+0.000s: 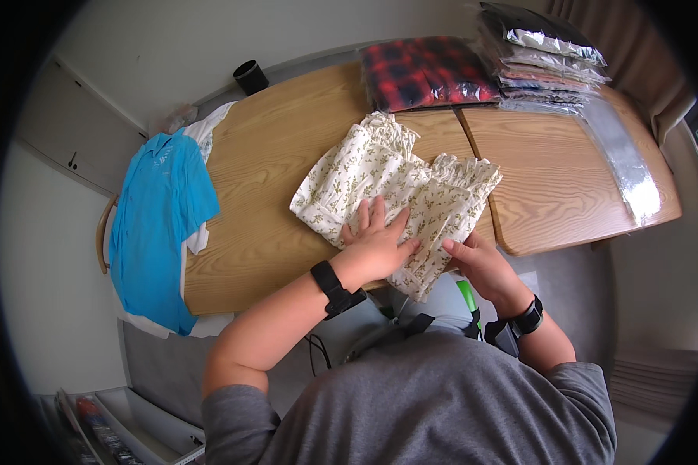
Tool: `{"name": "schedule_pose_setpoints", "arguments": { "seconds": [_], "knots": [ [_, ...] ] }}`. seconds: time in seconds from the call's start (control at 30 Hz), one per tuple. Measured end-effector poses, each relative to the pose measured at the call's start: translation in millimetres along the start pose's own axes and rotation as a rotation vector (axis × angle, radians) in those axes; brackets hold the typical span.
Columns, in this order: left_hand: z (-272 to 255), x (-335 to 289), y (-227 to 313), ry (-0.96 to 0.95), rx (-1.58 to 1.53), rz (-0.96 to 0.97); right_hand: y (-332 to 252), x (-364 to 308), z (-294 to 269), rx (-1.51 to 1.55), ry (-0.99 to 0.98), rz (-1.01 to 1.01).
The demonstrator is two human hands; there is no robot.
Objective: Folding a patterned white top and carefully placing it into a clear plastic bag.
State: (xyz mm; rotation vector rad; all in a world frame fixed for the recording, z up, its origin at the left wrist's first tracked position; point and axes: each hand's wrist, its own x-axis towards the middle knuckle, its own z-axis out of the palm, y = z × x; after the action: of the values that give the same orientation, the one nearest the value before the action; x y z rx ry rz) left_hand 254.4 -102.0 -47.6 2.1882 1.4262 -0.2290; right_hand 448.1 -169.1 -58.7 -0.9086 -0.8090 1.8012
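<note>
A cream garment (392, 182) with a small olive-green leaf print lies partly folded on the wooden table, its gathered, ruffled ends toward the far side. My left hand (378, 242) rests on top of it, palm down with fingers spread. At its near right edge my right hand (479, 263) grips the cloth, thumb on top and the other fingers mostly hidden underneath. The garment's near corner hangs past the table edge above my lap.
A blue short-sleeved shirt (159, 217) drapes over white cloth at the left. Farther back lie a bagged red-and-black plaid garment (426, 71), a stack of bagged clothes (547, 62) and clear plastic bags (624, 159). A black bin (250, 78) stands beyond the table (264, 170).
</note>
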Motion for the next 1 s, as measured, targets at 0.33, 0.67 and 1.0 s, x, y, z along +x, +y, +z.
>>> {"name": "schedule_pose_setpoints", "arguments": {
  "seconds": [0.33, 0.67, 1.0],
  "knots": [
    [16.3, -53.2, -103.5, 0.681, -0.986, 0.093, 10.5, 7.0, -39.4, -0.247, 0.31, -0.065],
    [32.4, -47.2, -95.2, 0.72, -0.772, -0.013, 49.9, 26.8, -16.1, -0.584, 0.623, -0.418],
    [45.7, -35.0, -117.7, 1.024, -0.611, 0.053, 42.4, 26.9, -33.1, -0.752, 0.757, -0.363]
  ]
}}
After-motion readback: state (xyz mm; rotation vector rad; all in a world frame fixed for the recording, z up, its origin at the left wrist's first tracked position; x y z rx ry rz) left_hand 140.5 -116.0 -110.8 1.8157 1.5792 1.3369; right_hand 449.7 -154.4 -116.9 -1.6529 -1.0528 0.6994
